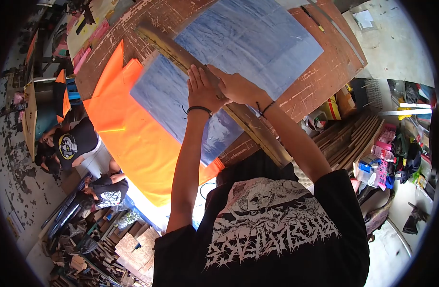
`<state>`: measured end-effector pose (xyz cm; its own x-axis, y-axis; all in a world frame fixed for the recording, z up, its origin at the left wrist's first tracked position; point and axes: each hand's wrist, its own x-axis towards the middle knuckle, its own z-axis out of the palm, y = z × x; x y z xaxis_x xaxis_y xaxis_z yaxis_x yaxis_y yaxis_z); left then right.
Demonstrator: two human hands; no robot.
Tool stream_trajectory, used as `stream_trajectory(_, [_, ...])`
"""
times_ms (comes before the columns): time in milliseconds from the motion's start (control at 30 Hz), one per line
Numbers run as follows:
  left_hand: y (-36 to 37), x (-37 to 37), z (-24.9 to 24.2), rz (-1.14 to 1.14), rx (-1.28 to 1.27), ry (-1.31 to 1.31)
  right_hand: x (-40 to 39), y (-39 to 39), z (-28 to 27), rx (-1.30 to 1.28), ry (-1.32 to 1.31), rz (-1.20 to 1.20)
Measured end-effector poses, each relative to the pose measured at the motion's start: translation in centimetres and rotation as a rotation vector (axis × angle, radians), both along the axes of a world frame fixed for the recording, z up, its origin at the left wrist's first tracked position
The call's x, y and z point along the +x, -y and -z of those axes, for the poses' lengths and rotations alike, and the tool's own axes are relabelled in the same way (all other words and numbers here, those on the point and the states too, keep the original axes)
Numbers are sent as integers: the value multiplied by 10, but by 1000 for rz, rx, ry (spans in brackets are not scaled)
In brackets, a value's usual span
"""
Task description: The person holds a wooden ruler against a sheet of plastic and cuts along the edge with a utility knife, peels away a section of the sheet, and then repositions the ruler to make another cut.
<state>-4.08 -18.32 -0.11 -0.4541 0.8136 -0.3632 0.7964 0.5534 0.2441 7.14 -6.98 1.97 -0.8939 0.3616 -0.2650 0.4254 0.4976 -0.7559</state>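
A long, worn wooden bar (169, 52) lies slantwise across a streaky blue sheet (250, 40) on the table. My left hand (203, 92) rests flat on the bar, its fingers stretched out and close together. Right beside it, my right hand (241, 88) grips the bar from the other side, with some fingers hidden. The two hands touch or nearly touch. Bright orange fabric (138, 136) spreads to the left, partly under the blue sheet, and hangs over the table edge.
The brown, scratched tabletop (296, 103) carries a thin cutter-like tool (312, 19) at the far right. Two other people, one in a black shirt (76, 141), are at the left. Wooden strips (348, 143) lie stacked at right; wood scraps (135, 248) fill the lower left.
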Motion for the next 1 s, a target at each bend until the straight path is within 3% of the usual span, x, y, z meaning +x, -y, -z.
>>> stream_trajectory(133, [-2, 1, -5, -11, 9, 32, 60, 17, -7, 117, 12, -12])
stream_trajectory(200, [-1, 1, -6, -21, 28, 44, 95, 27, -34, 78, 221, -49])
stream_trajectory(300, [-2, 2, -9, -23, 15, 50, 151, 44, -22, 76, 19, 21])
stream_trajectory(400, [-1, 2, -8, -29, 30, 63, 177, 40, -39, -32, 138, -24])
stream_trajectory(500, [2, 1, -3, -25, 73, 72, 135, 17, -87, -92, 205, 51])
stream_trajectory(567, [3, 2, 0, -20, 58, 66, 99, 3, -76, 47, 141, 118])
stream_trajectory(733, [-1, 1, -6, -29, 23, 60, 9, -13, -15, -12, -33, 117])
stream_trajectory(1000, [1, 0, 6, -31, 86, 24, -8, 0, 8, 62, 10, -25])
